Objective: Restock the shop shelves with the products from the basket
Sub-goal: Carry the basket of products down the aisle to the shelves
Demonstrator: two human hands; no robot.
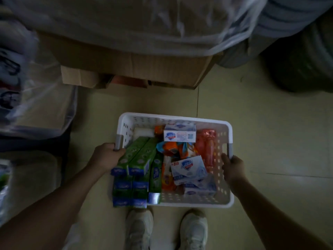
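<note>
A white perforated plastic basket point(180, 117) hangs over the floor in front of my feet. My left hand point(106, 156) grips its grey left handle. My right hand point(233, 168) grips the grey right handle, fingers curled inside the rim. Inside lie several green toothpaste boxes point(138, 159) along the left side, white-and-blue soap boxes point(179, 135) at the back and front right, orange packets point(182, 150) in the middle and a red-orange pack point(207, 143) at the right.
A brown cardboard box point(137, 69) stands ahead under a clear plastic-wrapped bundle point(144, 24). Plastic-bagged goods point(27, 87) sit at the left, dark rolls point(302, 56) at the right. Beige tiled floor point(270, 132) lies around the basket; my two white shoes point(138, 230) are below it.
</note>
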